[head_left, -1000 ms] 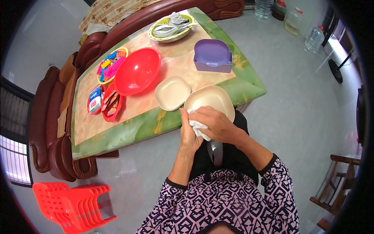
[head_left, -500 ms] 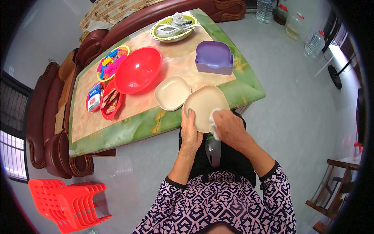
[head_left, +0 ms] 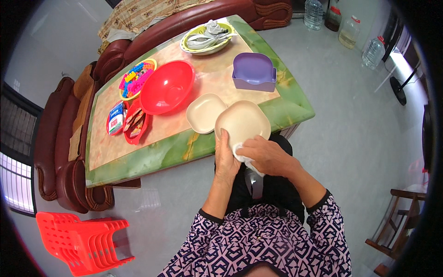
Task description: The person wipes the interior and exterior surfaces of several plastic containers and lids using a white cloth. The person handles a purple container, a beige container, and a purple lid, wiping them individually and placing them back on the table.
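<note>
A beige square plate (head_left: pixel 243 121) with rounded corners is tilted up toward me off the table's near edge. My left hand (head_left: pixel 225 154) grips its lower left rim, thumb on the upper face and the other fingers hidden below. Bunched in my right hand (head_left: pixel 264 156) is a white cloth (head_left: pixel 243 156), pressed against the plate's near rim. Just left of the held plate, a second beige plate (head_left: pixel 203 113) lies on the table. Beyond it sits a large red bowl (head_left: pixel 168 87). A purple holder (head_left: pixel 254 74) with a purple plate upright in it stands at the right.
The green-edged table (head_left: pixel 152 157) also bears a yellow basket of toy blocks (head_left: pixel 138 79), red dishes with packets (head_left: pixel 136 122), and a bowl of spoons (head_left: pixel 207 39). Stacked red stools (head_left: pixel 85 242) stand lower left. A wooden chair (head_left: pixel 399 226) is at right; sofas (head_left: pixel 184 23) line the back.
My right hand and the cloth have slid left and down along the plate's rim, from its right side to its near edge. My left hand keeps its hold on the plate.
</note>
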A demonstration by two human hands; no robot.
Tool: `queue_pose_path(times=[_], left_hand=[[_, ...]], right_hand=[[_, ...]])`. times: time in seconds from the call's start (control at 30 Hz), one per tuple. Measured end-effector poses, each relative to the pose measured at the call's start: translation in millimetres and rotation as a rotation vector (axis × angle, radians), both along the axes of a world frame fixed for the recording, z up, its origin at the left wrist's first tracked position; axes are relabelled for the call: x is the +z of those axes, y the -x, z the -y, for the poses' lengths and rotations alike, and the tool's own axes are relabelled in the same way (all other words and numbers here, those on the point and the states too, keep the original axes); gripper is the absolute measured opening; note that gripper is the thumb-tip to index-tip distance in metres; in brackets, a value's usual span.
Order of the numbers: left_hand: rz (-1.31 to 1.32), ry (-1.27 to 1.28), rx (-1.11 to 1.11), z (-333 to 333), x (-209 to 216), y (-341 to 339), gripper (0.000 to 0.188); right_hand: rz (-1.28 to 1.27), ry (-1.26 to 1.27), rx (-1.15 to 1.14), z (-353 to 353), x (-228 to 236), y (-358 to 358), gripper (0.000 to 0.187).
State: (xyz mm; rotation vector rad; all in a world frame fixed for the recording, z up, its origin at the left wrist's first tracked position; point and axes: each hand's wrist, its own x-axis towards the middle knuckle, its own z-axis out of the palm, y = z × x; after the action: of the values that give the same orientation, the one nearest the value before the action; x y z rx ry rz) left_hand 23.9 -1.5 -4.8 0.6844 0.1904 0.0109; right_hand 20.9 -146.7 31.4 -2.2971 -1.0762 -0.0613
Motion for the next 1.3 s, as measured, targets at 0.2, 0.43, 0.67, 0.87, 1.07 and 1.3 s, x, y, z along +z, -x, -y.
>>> queue_pose_path(times=[0.2,0.43,0.67,0.87,1.07,1.3], left_hand=[[-0.166,0.144,0.060,-23.1,-17.0,-13.1,0.044],[-0.308,0.361,-0.220,-2.5,-36.1,-3.2,0.038],[-0.258,0.321,-0.339,-8.3,-25.6,11.1,0.030],[-0.334,0.029,-0.534,-4.0,-10.9,18.5,0.026],[-0.161,0.068,-0.631,5.8,6.1,21.2,0.050],[0.492,-0.971,-0.380,-0.8,52.7,26.6,0.051]], right_hand=[[-0.091,-0.438,-0.131,37.4,26.9,19.6,0.058],[0.465,-0.438,-0.277,-7.8,0.0,20.7,0.044],[0.024,-0.666,-0.047,21.5,34.2,-11.1,0.051],[-0.284,-0.854,0.068,44.9,22.0,-39.6,0.039],[-0.157,-0.884,-0.020,29.2,34.7,-33.8,0.024],[-0.077,-0.726,-0.062,32.5,36.0,-44.3,0.021]])
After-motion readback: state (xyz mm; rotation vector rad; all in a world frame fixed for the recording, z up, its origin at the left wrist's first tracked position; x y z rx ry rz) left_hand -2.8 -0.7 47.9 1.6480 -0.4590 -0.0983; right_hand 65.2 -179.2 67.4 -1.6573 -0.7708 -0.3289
